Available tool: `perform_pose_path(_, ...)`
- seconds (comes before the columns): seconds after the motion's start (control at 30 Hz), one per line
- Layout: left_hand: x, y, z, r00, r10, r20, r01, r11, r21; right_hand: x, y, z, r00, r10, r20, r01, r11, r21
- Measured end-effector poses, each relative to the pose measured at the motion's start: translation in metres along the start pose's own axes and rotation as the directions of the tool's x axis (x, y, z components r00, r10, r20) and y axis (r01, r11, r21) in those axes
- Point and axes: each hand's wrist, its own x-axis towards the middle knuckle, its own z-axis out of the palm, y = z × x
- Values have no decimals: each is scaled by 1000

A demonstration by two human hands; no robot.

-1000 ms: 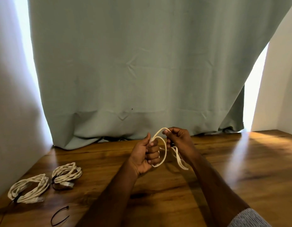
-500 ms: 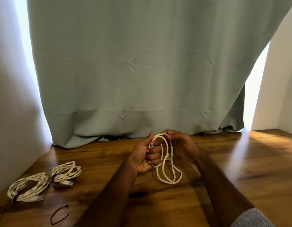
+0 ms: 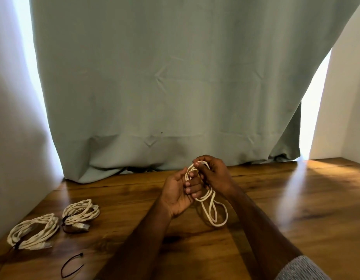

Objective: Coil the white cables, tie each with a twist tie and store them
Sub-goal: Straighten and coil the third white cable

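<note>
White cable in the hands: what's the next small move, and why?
Probably wind the slack into one more loop. The white cable is wrapped around the left hand while the right hand feeds it at the top, but loose loops hang below toward the table. The black twist tie lies unused at front left, for afterwards.

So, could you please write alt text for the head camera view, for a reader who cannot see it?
Two hands, left and right, wind a white cable into loops above a wooden table. At left lie two tied cable coils and a loose black twist tie; a grey-green curtain hangs behind.
</note>
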Motion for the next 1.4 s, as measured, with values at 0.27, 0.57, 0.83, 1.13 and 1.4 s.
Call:
perform_pose_path(0.27, 1, 1, -2, 978, 141, -157, -140, 990, 13, -6, -5, 9, 990, 133, 55, -139, 983, 116)
perform_pose_path(0.57, -2, 2, 0, 994, 109, -33, -108, 994, 20, 0, 4, 24, 970, -104, -220, 58, 977, -207)
perform_pose_path(0.83, 1, 2, 2, 989, 102, -112, -83, 984, 158, -12, -4, 10, 998, 54, -45, -51, 997, 51)
perform_pose_path(1.13, -3, 11, -6, 997, 35, -67, -20, 976, 216, -5, -10, -1, 988, -76, 135, 108, 961, -255)
perform_pose_path(1.4, -6, 9, 4, 992, 113, -50, -106, 986, 130, -5, -11, 18, 996, -82, -33, 77, 989, -130)
